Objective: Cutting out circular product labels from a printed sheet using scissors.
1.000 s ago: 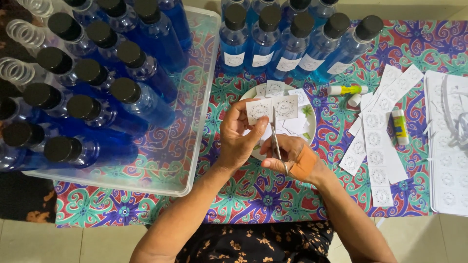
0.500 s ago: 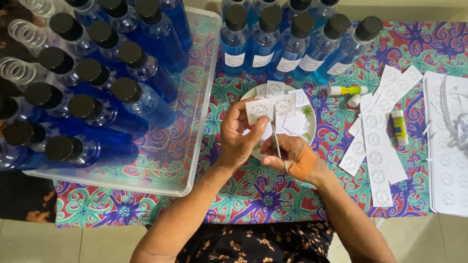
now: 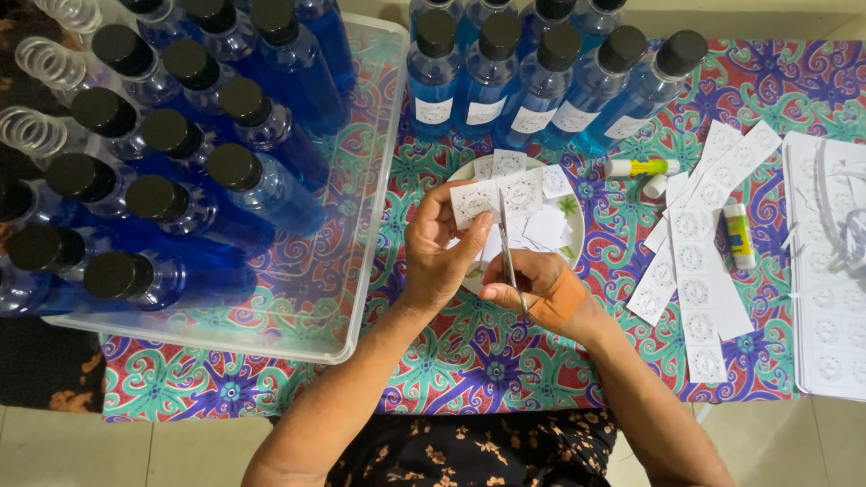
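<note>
Two hands meet over the middle of the counter (image 3: 469,361), which is covered by a cloth patterned in teal, purple and red. The left hand (image 3: 439,252) pinches a short strip of white paper labels (image 3: 494,197) between thumb and fingertips, holding it up just above a small white plate (image 3: 571,236). The right hand (image 3: 534,290) is closed around the handles of a pair of small scissors (image 3: 506,242); the blades point away from the person and lie across the strip, roughly between two of its printed labels. Whether the blades are parted or closed cannot be told.

Loose cut labels (image 3: 545,225) lie piled on the plate beneath the strip. Toward the far edge of the counter stands a row of blue bottles (image 3: 541,86) with black caps, each with a white label on its side. At the left edge, a clear plastic tray (image 3: 356,261) holds many more blue bottles (image 3: 225,180) lying in rows, and these show no labels. To the right of the plate lie uncut strips of labels (image 3: 699,234), a glue stick (image 3: 740,236) near them, and a second glue stick (image 3: 642,168) with its cap off just beside the bottles. Full label sheets (image 3: 825,307) rest at the right edge.
</note>
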